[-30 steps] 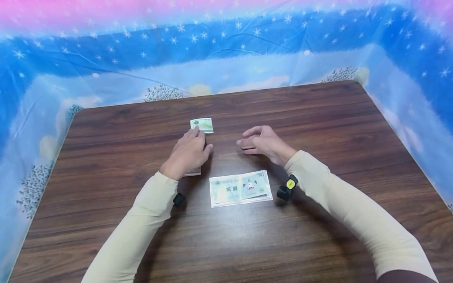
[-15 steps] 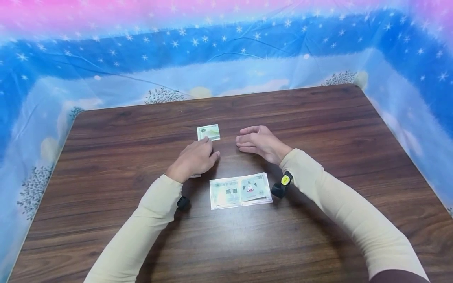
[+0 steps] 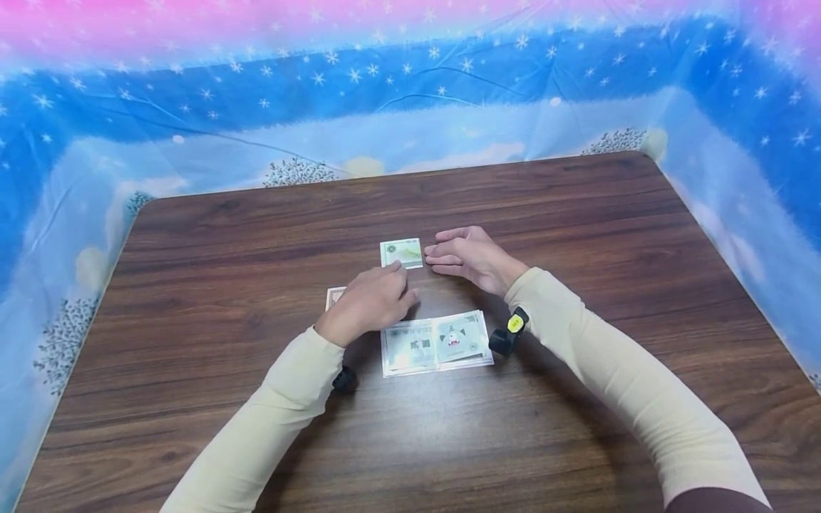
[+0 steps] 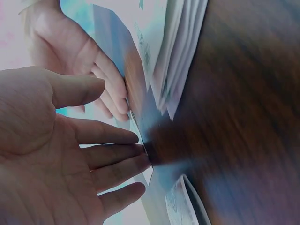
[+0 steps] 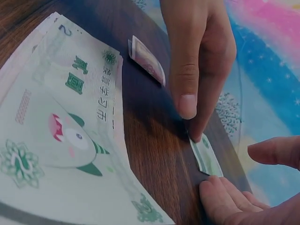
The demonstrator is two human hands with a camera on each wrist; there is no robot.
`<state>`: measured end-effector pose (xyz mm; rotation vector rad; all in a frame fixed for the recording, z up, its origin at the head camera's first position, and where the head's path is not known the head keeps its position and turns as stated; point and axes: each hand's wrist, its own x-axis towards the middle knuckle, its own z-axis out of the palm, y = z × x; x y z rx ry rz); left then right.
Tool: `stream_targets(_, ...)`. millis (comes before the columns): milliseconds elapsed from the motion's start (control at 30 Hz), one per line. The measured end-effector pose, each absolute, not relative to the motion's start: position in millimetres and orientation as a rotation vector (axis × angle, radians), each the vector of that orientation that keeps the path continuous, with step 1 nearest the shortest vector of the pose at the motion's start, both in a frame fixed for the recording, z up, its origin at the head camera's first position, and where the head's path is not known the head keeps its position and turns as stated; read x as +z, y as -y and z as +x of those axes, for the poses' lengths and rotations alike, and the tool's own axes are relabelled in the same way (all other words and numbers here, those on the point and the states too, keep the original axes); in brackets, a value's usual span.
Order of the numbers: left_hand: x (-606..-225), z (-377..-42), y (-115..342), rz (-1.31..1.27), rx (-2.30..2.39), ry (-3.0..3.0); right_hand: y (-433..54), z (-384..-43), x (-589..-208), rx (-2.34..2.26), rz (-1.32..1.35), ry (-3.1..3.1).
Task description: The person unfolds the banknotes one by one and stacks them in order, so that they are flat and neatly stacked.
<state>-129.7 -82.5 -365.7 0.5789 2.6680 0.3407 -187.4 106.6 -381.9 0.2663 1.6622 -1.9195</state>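
A small folded green play banknote [image 3: 403,254] lies on the table between my hands. My left hand [image 3: 372,301] touches its near edge, the fingers nearly straight in the left wrist view, where that note [image 4: 148,174] is mostly behind the fingertips. My right hand [image 3: 477,260] is relaxed at the note's right side, and its fingertips are right at the edge in the right wrist view. Nearer to me lies a pile of larger banknotes [image 3: 449,345], the top one printed with a cartoon creature. A folded reddish note [image 3: 333,296] is partly hidden behind my left hand.
Brown wood-grain table [image 3: 577,228] under everything. A blue and pink snowflake cloth [image 3: 410,78] hangs behind and along its sides. Black wrist cameras [image 3: 507,338] sit low beside the banknote pile.
My left hand has slid the green note right and toward me, up to my right hand. The reddish note has come into sight behind it. My right hand has barely moved.
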Motion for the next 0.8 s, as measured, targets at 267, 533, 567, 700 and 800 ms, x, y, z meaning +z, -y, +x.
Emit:
stream_targets(267,-364.3,-122.9,79.1,0.604,0.395,-2.663,-106.5,-184.5,-380.7,-1.939,0.285,-1.639)
stream_targets(533,-366.4,-115.9,78.7,0.604,0.45,-2.654,-105.7,-181.8,-383.1,-1.967,0.303,-1.628)
stream_targets(567,-366.6,-114.8,78.6,0.604,0.465,-2.652,-105.6,-181.5,-383.8,-1.963,0.299,-1.637)
stream_targets(700,-366.9,-110.3,78.1,0.597,0.538,-2.646,-104.5,-178.3,-385.3,-1.912,0.276,-1.71)
stream_targets(800,-366.4,-107.8,77.4,0.592,0.575,-2.645,-103.1,-176.8,-386.9,-1.866,0.269,-1.768)
